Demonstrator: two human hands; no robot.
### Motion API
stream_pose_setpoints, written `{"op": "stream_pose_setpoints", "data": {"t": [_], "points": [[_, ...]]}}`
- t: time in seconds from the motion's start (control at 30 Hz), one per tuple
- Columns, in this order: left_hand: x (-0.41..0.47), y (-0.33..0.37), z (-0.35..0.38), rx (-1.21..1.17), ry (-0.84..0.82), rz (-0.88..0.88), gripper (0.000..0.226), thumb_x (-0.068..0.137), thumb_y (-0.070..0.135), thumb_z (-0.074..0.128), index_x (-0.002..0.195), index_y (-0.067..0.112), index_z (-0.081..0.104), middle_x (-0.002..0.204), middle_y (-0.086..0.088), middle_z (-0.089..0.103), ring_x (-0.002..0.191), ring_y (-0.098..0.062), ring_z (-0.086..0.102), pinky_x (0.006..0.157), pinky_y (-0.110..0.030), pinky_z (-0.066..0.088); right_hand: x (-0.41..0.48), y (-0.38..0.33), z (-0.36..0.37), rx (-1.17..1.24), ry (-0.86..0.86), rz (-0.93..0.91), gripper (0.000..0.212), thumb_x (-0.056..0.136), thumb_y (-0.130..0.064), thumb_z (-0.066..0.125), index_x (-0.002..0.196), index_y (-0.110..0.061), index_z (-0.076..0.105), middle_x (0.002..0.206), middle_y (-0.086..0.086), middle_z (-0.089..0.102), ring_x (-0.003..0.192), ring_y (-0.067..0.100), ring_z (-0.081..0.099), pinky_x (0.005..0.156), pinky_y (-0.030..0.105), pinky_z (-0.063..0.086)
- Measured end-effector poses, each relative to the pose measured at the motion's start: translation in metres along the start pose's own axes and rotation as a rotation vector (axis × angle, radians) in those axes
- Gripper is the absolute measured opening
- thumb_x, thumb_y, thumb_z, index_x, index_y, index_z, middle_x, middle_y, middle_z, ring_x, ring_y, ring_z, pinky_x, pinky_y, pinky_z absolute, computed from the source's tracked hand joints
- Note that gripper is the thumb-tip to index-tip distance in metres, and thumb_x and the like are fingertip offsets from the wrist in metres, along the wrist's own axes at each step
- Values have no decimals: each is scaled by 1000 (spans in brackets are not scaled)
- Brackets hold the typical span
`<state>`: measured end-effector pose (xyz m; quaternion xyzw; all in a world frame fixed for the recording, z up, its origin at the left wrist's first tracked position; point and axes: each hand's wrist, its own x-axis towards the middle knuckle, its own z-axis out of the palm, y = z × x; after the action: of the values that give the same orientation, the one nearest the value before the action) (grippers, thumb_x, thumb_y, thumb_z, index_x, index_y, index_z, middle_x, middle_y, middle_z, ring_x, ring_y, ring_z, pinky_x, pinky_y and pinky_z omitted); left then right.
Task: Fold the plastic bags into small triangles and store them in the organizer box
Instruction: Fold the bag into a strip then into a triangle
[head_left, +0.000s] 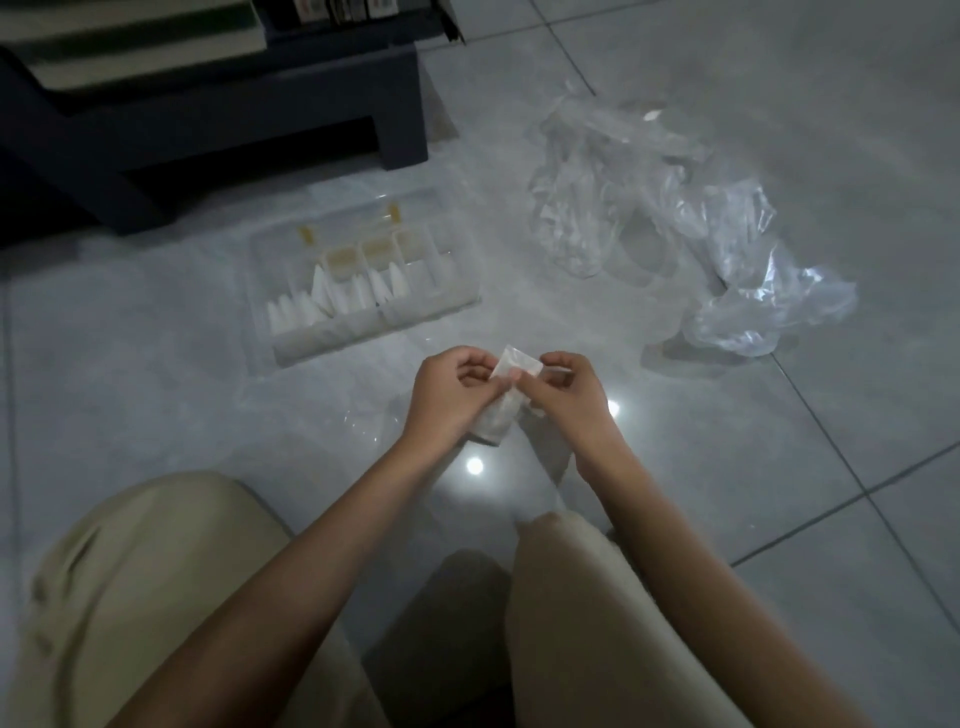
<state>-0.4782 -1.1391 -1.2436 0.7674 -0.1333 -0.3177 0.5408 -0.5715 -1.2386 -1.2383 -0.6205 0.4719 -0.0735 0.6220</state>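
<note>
A folded clear plastic bag (506, 387) hangs as a narrow strip between my two hands above the floor. My left hand (452, 395) pinches its left side, and my right hand (563, 392) pinches the folded top part from the right. The clear organizer box (291, 343) lies open on the floor beyond my left hand. Several white folded triangles (332, 299) stand in its compartments. A heap of loose clear plastic bags (675, 223) lies on the floor to the far right.
A dark low shelf unit (218, 130) stands at the back left, just behind the box. My knees in beige trousers (145, 582) fill the bottom of the view. Grey glossy floor tiles (831, 467) spread to the right.
</note>
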Motion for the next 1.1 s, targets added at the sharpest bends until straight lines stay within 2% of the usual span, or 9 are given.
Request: {"op": "stream_pose_setpoints", "data": {"t": [0.1,0.2,0.33,0.5,0.67,0.73,0.8,0.93,1.1], "points": [[-17,3,-9,-147,5,-34,14,79,-4,72,87,5,65,76,-2,65,63,3,61,62,-12,50,-16,-8,3,24,-143,-52,26,83,-11,74,104,1,66,94,15,72,89,28,70,83,38,55],[-21,9,-17,-264,57,-60,16,80,-7,70,94,-2,65,80,-8,66,65,0,63,62,-14,50,-20,-17,4,18,-135,-123,16,83,-7,73,97,-1,69,87,13,72,80,19,68,76,30,54],[-21,21,-29,-285,30,-44,14,80,-5,70,92,0,65,82,-8,66,67,-6,63,62,-16,51,-21,-27,4,-5,-146,-185,7,83,-1,71,89,-3,68,79,13,69,73,17,65,73,28,55],[-19,27,-39,-81,-110,106,15,78,-5,72,84,6,64,87,-11,68,75,-15,64,72,-23,52,-24,-35,-1,-76,-150,-290,18,84,1,69,84,-17,66,79,5,69,68,12,67,66,21,55],[-20,29,-39,-92,-79,126,25,79,-7,71,73,14,60,77,2,63,62,-11,60,62,-17,46,-27,-38,-4,-134,-213,-331,21,86,-4,68,91,-22,59,87,6,66,68,22,67,69,33,56],[-22,31,-38,-116,-65,133,25,78,-9,70,74,14,60,74,6,63,61,-8,60,62,-17,48,-28,-38,-4,-124,-242,-326,21,86,-1,67,87,-21,61,87,10,66,68,18,67,69,34,57],[-24,33,-39,-143,-97,153,21,79,-11,68,77,9,62,78,5,64,67,-14,64,65,-21,52,-28,-38,-6,-63,-263,-307,17,85,2,66,85,-15,64,87,14,64,69,17,68,67,31,58],[-28,37,-40,-137,-183,169,13,82,-13,61,86,-1,64,86,0,69,68,-15,68,65,-22,54,-28,-38,-10,10,-282,-290,13,84,3,68,86,-10,66,83,6,62,67,15,67,63,24,54],[-30,38,-39,-186,-171,143,22,82,-15,57,75,4,65,80,5,70,73,-16,65,64,-24,51,-30,-38,-13,97,-362,-253,34,87,14,51,81,-13,70,90,6,66,80,13,67,69,25,55]]}}
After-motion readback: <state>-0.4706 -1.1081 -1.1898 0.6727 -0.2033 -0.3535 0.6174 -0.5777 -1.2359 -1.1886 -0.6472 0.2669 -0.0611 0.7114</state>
